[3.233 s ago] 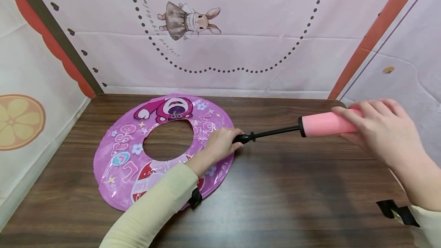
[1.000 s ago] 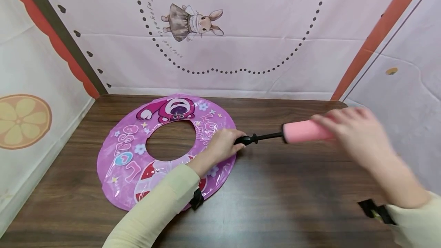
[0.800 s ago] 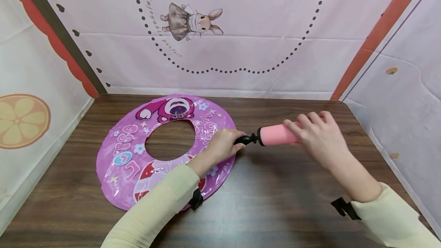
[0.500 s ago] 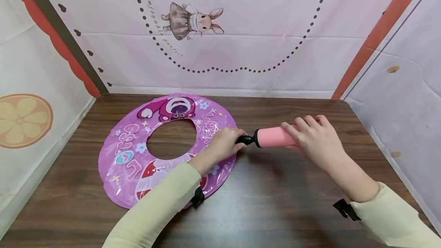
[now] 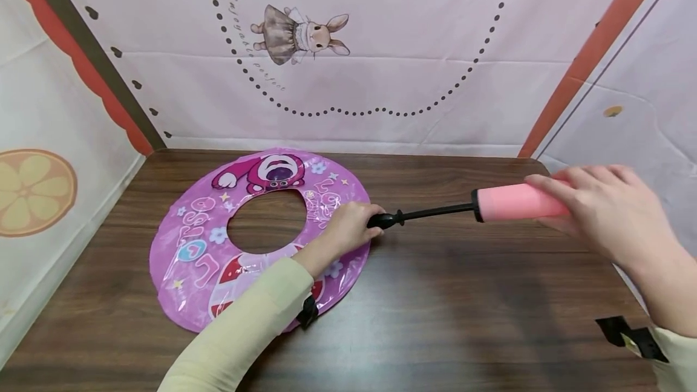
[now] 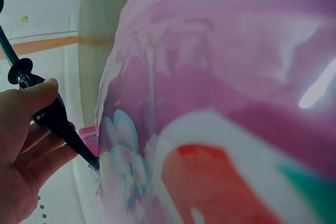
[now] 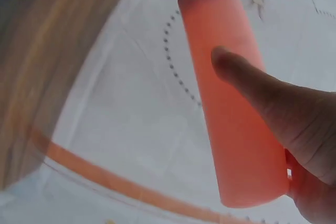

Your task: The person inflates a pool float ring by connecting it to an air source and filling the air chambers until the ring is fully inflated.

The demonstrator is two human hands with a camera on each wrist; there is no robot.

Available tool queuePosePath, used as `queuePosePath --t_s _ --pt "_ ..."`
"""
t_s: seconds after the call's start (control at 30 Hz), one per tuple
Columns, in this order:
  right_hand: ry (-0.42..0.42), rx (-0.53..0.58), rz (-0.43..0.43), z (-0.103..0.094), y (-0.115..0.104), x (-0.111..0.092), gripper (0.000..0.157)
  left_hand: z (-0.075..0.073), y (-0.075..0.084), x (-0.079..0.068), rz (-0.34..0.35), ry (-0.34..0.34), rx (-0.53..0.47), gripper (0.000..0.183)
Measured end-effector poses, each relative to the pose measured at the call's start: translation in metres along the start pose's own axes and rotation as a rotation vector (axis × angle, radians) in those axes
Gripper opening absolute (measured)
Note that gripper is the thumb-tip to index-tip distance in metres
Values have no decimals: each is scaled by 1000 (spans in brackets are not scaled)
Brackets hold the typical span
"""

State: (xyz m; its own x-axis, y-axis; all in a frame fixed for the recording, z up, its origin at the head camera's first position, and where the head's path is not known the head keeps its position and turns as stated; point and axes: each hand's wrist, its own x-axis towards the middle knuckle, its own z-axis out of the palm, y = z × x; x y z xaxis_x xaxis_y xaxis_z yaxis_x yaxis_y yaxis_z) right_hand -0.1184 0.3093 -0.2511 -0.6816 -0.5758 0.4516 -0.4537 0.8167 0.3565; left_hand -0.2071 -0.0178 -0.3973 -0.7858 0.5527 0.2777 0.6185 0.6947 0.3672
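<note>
A purple swim ring with cartoon bear prints lies on the table, plump with air. My left hand reaches over its right side and grips the black nozzle of a hand pump. In the left wrist view the nozzle tip meets a clear valve on the ring. My right hand is wrapped round the pump's pink barrel, thumb along its side in the right wrist view. Between nozzle and barrel a long stretch of black rod shows.
The dark wood table runs back to a pink printed cloth wall. Other cloth walls stand at the left and right. Black straps sit at the sleeve cuffs.
Half a second ago the barrel sat against the nozzle; now my right hand has drawn it out to the right, baring the rod. My left hand stays in place.
</note>
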Motion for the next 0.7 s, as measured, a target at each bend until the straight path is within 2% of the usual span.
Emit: queuePosePath --t_s 0.1,0.2,0.37,0.53,0.7 --pt "-11 -14 -78 19 -21 13 58 0 1 -1 19 8 21 31" --pt "18 -39 -133 41 -45 28 54 1 2 0 42 23 31 29" --pt "69 -83 -147 61 -70 41 53 0 3 0 41 43 21 29" --pt "80 -58 -160 65 -73 38 59 0 1 0 26 23 -2 28" --pt "37 2 -160 48 -55 27 60 -1 -1 0 5 -5 -6 29"
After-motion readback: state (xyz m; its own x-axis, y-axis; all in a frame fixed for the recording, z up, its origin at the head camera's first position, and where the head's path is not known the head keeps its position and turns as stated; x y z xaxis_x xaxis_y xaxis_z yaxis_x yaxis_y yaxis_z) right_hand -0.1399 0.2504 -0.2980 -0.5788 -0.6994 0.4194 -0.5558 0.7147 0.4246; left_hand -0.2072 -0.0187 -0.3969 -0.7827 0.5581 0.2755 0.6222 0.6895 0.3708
